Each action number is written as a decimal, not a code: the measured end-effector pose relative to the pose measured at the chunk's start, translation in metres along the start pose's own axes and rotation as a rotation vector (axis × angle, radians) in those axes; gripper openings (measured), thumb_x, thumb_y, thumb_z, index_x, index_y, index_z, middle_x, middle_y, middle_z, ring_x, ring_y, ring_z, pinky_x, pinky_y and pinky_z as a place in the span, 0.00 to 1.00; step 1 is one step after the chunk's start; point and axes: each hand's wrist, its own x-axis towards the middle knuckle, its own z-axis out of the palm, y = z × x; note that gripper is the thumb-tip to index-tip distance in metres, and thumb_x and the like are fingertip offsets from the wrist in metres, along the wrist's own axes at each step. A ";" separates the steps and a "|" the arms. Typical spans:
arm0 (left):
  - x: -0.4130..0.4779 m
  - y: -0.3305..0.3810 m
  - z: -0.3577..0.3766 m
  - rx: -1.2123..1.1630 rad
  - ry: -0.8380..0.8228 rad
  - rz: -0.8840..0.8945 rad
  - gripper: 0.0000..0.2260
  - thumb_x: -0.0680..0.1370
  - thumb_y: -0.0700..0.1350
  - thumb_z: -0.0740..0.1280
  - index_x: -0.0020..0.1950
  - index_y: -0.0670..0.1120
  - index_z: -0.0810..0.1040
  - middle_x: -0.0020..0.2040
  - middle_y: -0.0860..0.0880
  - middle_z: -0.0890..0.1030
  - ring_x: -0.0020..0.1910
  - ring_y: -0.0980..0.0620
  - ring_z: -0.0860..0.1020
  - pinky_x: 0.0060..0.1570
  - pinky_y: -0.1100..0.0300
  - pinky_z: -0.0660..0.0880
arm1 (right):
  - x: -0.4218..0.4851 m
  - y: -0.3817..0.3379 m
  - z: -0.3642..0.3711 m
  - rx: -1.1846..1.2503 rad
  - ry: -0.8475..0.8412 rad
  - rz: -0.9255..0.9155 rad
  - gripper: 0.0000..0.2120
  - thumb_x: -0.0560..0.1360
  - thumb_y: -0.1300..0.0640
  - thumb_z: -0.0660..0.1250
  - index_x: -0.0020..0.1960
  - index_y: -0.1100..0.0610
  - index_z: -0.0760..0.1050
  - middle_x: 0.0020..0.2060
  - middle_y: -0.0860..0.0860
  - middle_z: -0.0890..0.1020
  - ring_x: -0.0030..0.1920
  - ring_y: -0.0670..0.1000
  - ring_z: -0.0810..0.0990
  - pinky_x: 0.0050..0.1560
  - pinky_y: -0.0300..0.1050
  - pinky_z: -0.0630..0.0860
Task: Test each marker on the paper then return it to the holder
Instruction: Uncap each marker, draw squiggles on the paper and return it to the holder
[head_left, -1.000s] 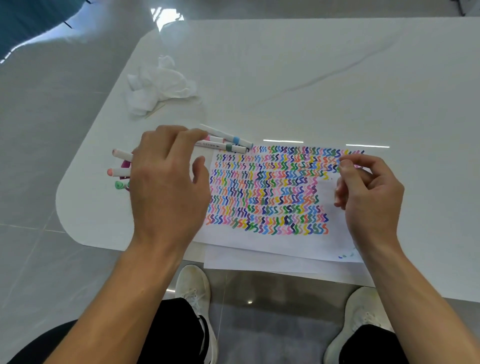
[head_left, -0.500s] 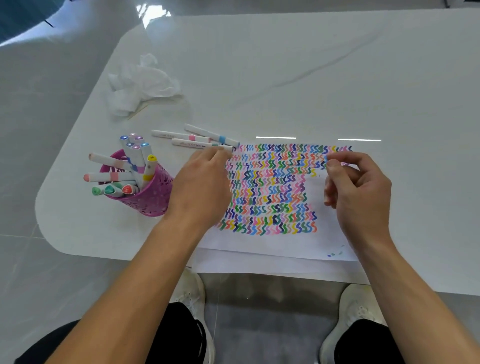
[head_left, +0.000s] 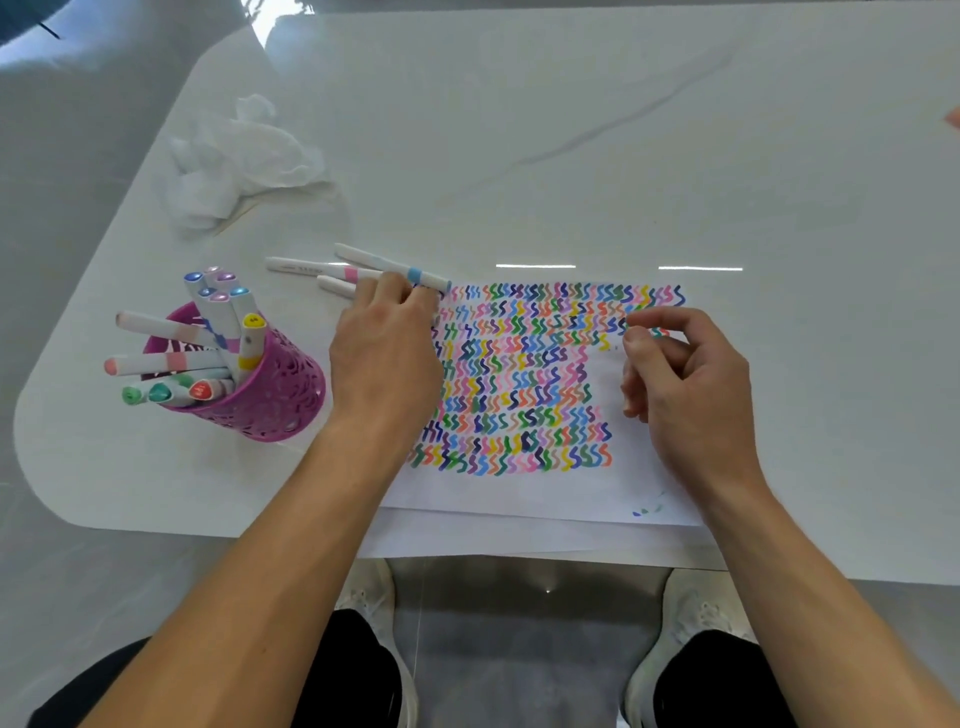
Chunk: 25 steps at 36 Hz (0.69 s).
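The left hand (head_left: 387, 353) curls its fingertips onto the loose markers (head_left: 311, 267) above centre-left, probably choosing the next to test, its grip hidden, while the right hand (head_left: 685, 384), curled and possibly empty, steadies the paper (head_left: 519, 493), and the pink holder (head_left: 280, 395) stands nearby at left.

Your paper (head_left: 519, 493) lies on the counter (head_left: 571, 130) at its near edge, straight before you. The holder (head_left: 280, 395) stands to the paper's left, with markers (head_left: 171, 361) in it. Three loose markers (head_left: 363, 260) lie behind the holder, just off the paper's far left corner, under your left hand's (head_left: 384, 353) fingertips. The tissue (head_left: 234, 166) sits farther back. Your right hand (head_left: 685, 384) is over the paper's right side.
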 end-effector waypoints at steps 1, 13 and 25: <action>0.000 0.001 0.000 0.002 0.002 -0.005 0.14 0.79 0.35 0.64 0.63 0.43 0.80 0.58 0.45 0.78 0.60 0.44 0.72 0.55 0.48 0.74 | 0.000 0.000 0.000 -0.004 -0.008 0.003 0.03 0.84 0.59 0.66 0.55 0.53 0.78 0.28 0.49 0.79 0.28 0.46 0.76 0.31 0.38 0.75; -0.003 0.009 -0.005 -0.124 0.116 0.053 0.08 0.81 0.43 0.67 0.55 0.47 0.85 0.52 0.49 0.84 0.56 0.46 0.76 0.49 0.49 0.75 | 0.003 -0.004 -0.001 0.033 -0.041 0.075 0.04 0.84 0.58 0.65 0.53 0.53 0.78 0.28 0.48 0.80 0.27 0.47 0.76 0.31 0.37 0.75; -0.020 0.043 -0.004 -0.362 0.191 0.316 0.07 0.80 0.42 0.69 0.54 0.46 0.86 0.47 0.51 0.86 0.50 0.48 0.80 0.51 0.54 0.75 | -0.003 -0.015 -0.003 -0.088 -0.114 -0.005 0.04 0.83 0.58 0.68 0.57 0.54 0.79 0.37 0.48 0.83 0.37 0.48 0.82 0.38 0.40 0.78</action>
